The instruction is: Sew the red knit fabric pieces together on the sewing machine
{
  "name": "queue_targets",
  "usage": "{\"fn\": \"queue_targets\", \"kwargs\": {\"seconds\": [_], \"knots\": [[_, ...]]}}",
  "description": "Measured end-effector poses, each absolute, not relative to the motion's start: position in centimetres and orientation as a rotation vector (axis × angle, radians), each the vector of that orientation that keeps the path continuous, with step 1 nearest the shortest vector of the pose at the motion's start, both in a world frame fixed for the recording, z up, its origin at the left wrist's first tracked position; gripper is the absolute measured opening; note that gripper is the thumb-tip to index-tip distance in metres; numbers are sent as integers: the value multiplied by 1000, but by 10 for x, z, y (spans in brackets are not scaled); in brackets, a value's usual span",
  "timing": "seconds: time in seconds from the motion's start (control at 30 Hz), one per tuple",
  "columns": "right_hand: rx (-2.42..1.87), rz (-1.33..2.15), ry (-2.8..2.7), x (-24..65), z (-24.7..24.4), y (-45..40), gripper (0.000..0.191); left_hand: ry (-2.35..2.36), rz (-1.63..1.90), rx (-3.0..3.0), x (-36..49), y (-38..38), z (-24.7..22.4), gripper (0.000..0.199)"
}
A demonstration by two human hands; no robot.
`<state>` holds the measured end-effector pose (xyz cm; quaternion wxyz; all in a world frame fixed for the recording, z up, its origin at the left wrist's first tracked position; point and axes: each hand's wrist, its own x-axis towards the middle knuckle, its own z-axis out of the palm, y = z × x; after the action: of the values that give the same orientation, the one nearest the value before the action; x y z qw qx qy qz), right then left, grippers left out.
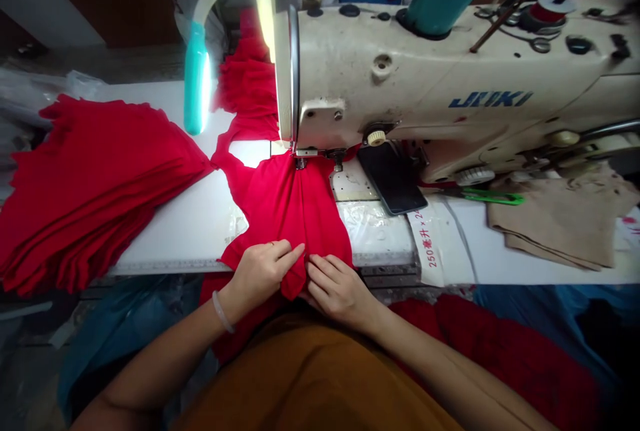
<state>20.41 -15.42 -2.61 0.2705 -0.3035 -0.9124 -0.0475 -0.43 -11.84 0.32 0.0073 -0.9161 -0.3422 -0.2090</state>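
Observation:
A red knit garment (285,217) lies on the sewing table, its far part running under the presser foot (301,163) of a cream JUKI industrial sewing machine (400,77). My left hand (263,274), with a pale bangle (223,311) at the wrist, grips a fold of the fabric near the table's front edge. My right hand (337,291) pinches the same fold from the other side, and the fingertips of both hands nearly meet. More of the red fabric hangs over the edge below my hands.
A thick stack of cut red fabric (90,191) lies on the white table (193,224) at left. A black phone (393,177), green-handled scissors (493,197) and beige fabric (560,224) lie right of the needle. A teal gooseneck lamp (197,77) arches over the machine.

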Motion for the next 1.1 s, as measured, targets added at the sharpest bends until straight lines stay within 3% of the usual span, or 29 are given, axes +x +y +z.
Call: {"fn": "queue_targets", "kwargs": {"seconds": [0.2, 0.33, 0.47, 0.63, 0.73, 0.93, 1.1], "knots": [[-816, -39, -2448, 211, -16, -153, 22, -1212, -397, -2899, 0, -118, 1, 35], [-927, 96, -2421, 219, 1, -116, 18, -1278, -104, -2915, 6, -111, 4, 46], [-1028, -4, -2550, 215, 3, -52, 38, -1373, 14, -2918, 13, -96, 10, 55], [-1178, -21, -2733, 215, 1, -4, 44, -1428, -1, -2913, 15, -78, 12, 52], [-1051, -186, -2861, 240, 7, 0, 44, -1454, 10, -2892, 15, -68, 12, 54], [-572, -473, -3040, 296, 30, -21, 27, -1463, -23, -2830, 13, -46, 12, 52], [-437, -245, -3128, 292, 51, -60, 23, -1430, -43, -2813, 11, -27, 13, 52]]}}
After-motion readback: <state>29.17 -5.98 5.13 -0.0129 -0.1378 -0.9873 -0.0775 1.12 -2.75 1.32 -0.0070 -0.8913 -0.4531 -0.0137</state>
